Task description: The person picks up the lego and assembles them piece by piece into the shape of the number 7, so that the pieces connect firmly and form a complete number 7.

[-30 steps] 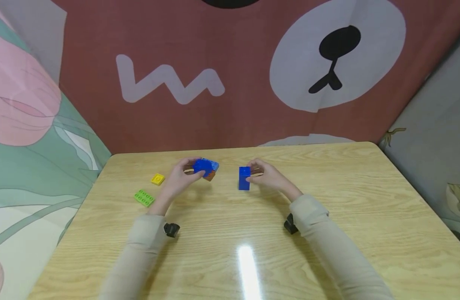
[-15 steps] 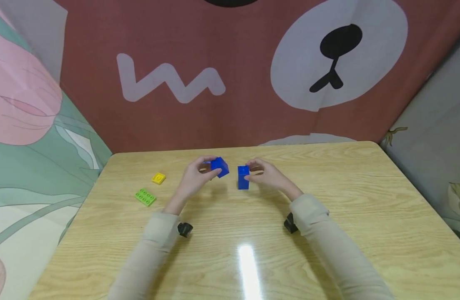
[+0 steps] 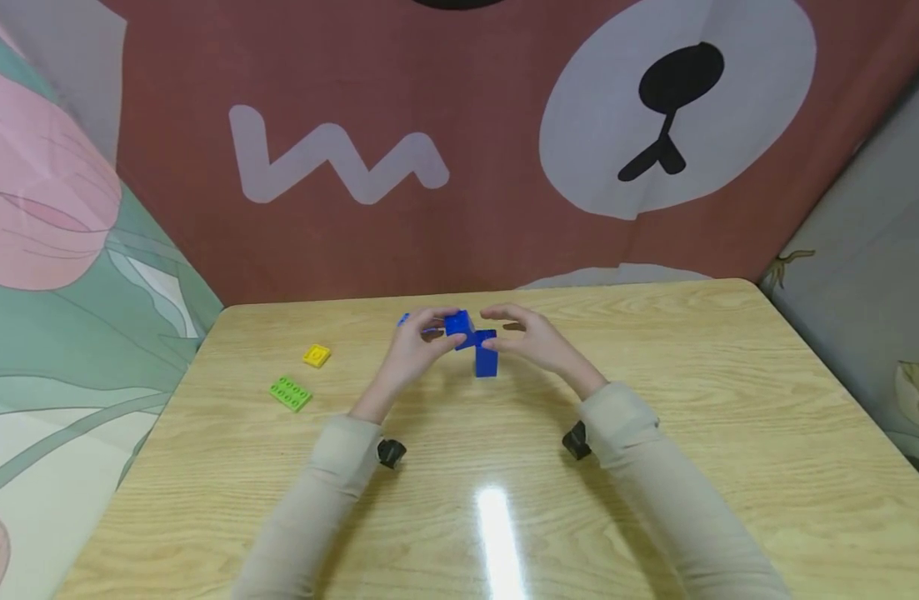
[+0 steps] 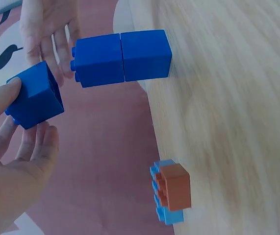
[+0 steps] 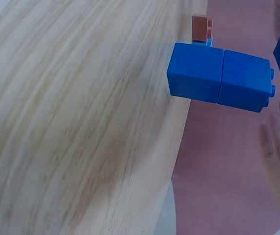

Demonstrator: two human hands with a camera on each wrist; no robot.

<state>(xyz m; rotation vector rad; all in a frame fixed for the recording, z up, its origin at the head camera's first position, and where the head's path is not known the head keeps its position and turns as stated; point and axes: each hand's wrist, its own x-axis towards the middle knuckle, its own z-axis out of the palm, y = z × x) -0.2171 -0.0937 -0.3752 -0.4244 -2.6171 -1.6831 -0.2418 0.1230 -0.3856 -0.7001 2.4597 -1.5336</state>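
Note:
My left hand (image 3: pixel 417 346) pinches a blue toy building brick (image 4: pixel 34 95) between thumb and fingers, tilted in the air. Close beside and below it, a stack of two blue bricks (image 4: pixel 122 58) stands upright on the table, studs up. My right hand (image 3: pixel 534 340) is at the right side of this stack with its fingers extended and apart, holding nothing. In the right wrist view the stack (image 5: pixel 220 77) shows in front of those fingers. Behind the left hand, an orange brick (image 4: pixel 175 187) and a light blue brick (image 4: pixel 174 216) sit together on the table.
On the left of the wooden table (image 3: pixel 549 500) lie a yellow brick (image 3: pixel 317 356) and a light green brick (image 3: pixel 290 394). A printed cloth (image 3: pixel 339 250) hangs along the table's far edge.
My left hand has moved right with the blue brick, up to the blue stack, away from the yellow and green bricks. My right hand's fingers have loosened from the stack and spread.

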